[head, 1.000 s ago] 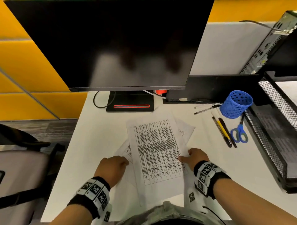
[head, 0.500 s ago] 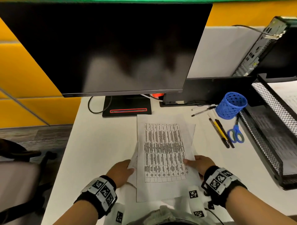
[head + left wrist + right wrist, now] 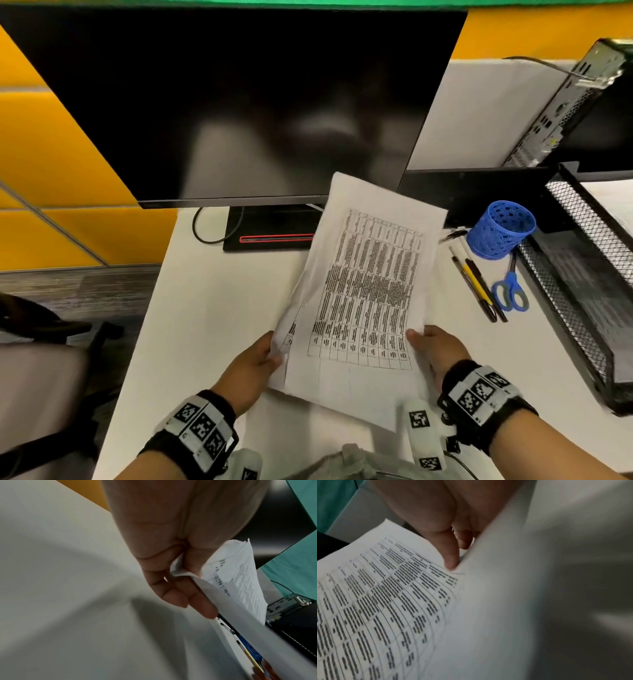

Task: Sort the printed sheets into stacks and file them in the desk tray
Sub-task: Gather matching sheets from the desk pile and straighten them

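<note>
A stack of printed sheets [image 3: 366, 294], its top page a dense black table, is held above the white desk [image 3: 212, 308] and tilts up toward the monitor. My left hand [image 3: 255, 359] grips its lower left edge; in the left wrist view the left hand [image 3: 180, 588] has thumb and fingers pinching the sheets [image 3: 240, 582]. My right hand [image 3: 433, 346] holds the lower right edge, and in the right wrist view its thumb [image 3: 450, 559] presses on the top page [image 3: 376, 601]. The black mesh desk tray [image 3: 575, 301] stands at the right, with paper on its upper level.
A black monitor [image 3: 239, 102] fills the back of the desk, its stand [image 3: 270, 233] just behind the sheets. A blue mesh pen cup [image 3: 500, 229], pens [image 3: 476, 284] and blue scissors [image 3: 510, 294] lie between sheets and tray. A chair [image 3: 41, 359] stands left.
The sheets lay spread on the desk a second ago. Both hands gathered them into one stack and lifted it, tilting its far end up and to the right.
</note>
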`<action>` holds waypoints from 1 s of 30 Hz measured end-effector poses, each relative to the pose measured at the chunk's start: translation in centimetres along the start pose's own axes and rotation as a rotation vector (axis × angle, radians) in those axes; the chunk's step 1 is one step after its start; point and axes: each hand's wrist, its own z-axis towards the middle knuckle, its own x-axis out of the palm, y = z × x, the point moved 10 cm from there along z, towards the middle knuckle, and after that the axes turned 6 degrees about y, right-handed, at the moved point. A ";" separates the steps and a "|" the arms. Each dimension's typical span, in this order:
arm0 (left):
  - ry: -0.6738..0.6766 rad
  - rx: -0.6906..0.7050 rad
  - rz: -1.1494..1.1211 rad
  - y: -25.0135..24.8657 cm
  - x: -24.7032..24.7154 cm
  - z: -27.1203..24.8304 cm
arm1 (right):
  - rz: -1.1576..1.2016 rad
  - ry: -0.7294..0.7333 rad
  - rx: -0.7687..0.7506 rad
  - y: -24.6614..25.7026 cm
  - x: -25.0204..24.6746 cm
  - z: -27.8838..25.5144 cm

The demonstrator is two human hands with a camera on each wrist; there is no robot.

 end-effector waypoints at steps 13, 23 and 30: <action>0.162 0.050 -0.174 -5.0 0.4 0.1 | 0.157 0.121 -0.389 7.2 0.5 -3.3; -0.345 0.505 -0.118 -13.6 -3.2 -1.9 | 0.168 0.107 -0.642 12.4 1.6 -7.9; -0.289 0.413 -0.004 -10.5 -0.8 -0.5 | 0.077 0.083 -0.556 10.3 2.3 -6.4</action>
